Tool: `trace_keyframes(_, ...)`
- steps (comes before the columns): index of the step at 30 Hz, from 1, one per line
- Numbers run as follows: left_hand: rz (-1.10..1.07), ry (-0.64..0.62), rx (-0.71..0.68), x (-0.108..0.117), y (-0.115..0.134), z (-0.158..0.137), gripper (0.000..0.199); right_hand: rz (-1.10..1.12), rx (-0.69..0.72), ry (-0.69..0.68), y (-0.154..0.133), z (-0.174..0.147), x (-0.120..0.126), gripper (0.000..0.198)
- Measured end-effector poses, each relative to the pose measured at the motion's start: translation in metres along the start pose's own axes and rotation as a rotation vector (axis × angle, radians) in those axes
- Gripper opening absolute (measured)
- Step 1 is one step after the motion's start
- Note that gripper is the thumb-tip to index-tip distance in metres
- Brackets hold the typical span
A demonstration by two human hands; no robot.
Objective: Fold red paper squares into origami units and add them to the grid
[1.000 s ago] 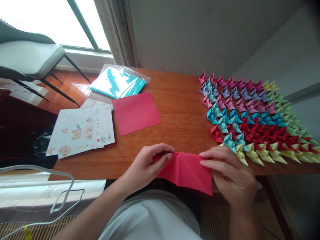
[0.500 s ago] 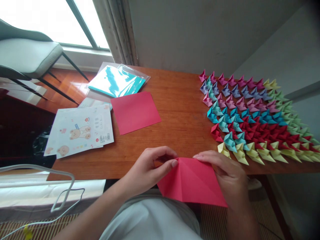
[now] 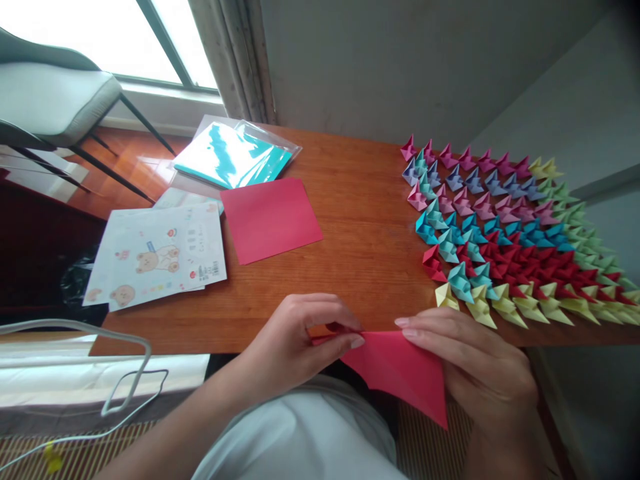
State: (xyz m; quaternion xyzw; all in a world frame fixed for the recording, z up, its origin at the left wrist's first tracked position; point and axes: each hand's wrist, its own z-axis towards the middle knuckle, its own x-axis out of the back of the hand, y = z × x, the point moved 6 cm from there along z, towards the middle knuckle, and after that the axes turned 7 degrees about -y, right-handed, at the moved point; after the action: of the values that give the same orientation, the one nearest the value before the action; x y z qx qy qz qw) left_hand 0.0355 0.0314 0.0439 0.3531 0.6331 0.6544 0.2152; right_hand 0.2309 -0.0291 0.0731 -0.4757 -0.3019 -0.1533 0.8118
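A creased sheet of red origami paper [image 3: 403, 367] is held between both hands at the table's near edge, its lower corner hanging over my lap. My left hand [image 3: 313, 337] pinches its upper left part between thumb and fingers. On the upper right edge, the fingers of my right hand [image 3: 473, 357] are closed over the paper; the right thumb is hidden. Farther off on the table lies a flat stack of red paper [image 3: 271, 220].
Rows of folded paper pieces [image 3: 500, 233] in several colours cover the table's right side. Packaged turquoise paper [image 3: 235, 157] and sheets printed with bears [image 3: 160, 257] lie at the left. A white cable [image 3: 143, 340] loops at the lower left; a chair [image 3: 60, 100] stands beyond.
The red paper has tilted and shows a narrower face, its right corner now lower. My right hand has shifted rightward, with its fingers lying straighter along the top edge. The left still pinches it.
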Motion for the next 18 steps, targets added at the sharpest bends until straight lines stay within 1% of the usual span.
trace_keyframes(5, -0.028, -0.018, 0.014, -0.0014, -0.0005, 0.0007, 0.014, -0.030, 0.006, -0.029, -0.0049, 0.0043, 0.0001, 0.040)
trace_keyframes(12, -0.058, -0.044, 0.021, -0.0034, -0.0025, 0.0000, 0.013, -0.083, 0.037, -0.054, -0.0078, 0.0038, -0.0010, 0.044)
trace_keyframes(18, -0.094, -0.063, 0.029, -0.0038, -0.0059, 0.0009, 0.014, -0.075, 0.044, -0.064, -0.0104, 0.0070, -0.0015, 0.038)
